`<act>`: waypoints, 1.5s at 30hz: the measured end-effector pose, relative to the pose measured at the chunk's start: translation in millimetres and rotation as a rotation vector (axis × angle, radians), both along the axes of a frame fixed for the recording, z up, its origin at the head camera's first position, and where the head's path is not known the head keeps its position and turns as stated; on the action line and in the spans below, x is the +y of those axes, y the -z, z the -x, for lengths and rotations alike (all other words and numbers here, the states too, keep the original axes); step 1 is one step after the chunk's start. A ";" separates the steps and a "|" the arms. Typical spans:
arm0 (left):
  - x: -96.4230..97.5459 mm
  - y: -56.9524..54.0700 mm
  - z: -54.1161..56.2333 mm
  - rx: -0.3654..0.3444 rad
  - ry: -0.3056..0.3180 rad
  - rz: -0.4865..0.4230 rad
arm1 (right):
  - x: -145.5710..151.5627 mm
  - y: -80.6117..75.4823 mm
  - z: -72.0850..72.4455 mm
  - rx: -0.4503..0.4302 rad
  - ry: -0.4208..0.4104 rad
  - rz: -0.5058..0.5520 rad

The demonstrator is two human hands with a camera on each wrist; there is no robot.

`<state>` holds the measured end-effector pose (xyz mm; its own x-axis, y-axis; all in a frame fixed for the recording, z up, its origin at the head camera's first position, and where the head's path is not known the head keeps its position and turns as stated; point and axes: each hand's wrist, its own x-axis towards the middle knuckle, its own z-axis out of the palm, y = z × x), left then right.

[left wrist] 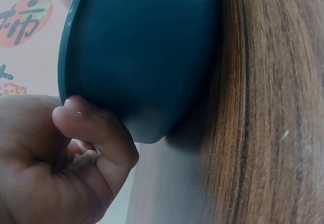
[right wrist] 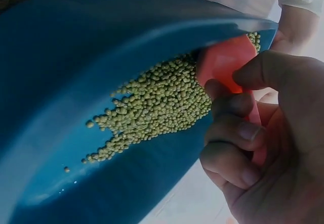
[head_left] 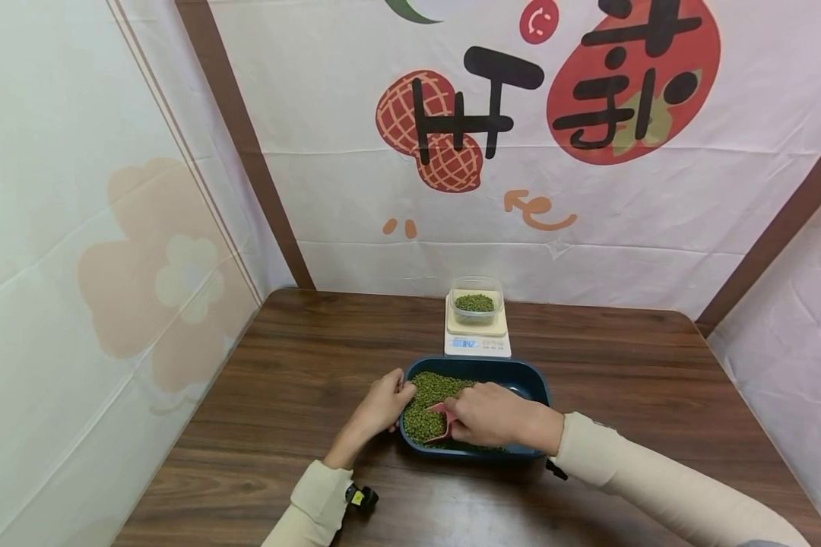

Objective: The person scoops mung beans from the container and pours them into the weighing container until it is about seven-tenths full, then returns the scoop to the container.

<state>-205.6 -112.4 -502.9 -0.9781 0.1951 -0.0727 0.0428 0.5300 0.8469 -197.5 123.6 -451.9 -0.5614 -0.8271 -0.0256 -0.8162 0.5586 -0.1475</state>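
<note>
Scoop [right wrist: 228,61] sits in the left half of the bin [head_left: 502,370], mouth left into the beans [head_left: 434,387]! Right hand [head_left: 489,414] grips its handle from the right, so that's the nearer hand. Bin's long axis runs left to right; left hand [head_left: 381,404] clasps its left end. Scale [head_left: 465,352] and tub [head_left: 475,318] stand just beyond, far side.

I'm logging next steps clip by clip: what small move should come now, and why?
Probably push the scoop a little farther left into the beans: its open end faces the heap there, the right grip holds its handle, and the left grip holds the tub at its left end.
</note>
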 end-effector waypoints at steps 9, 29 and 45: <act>-0.1 -0.9 0.4 -0.006 0.002 0.009 | 1.8 4.4 2.4 -0.069 0.006 0.024; -1.2 1.3 2.3 0.008 0.010 0.022 | 13.7 12.9 6.1 -0.157 0.058 0.080; -1.3 2.2 3.3 0.000 0.020 0.015 | 31.7 18.2 11.3 -0.197 0.084 0.144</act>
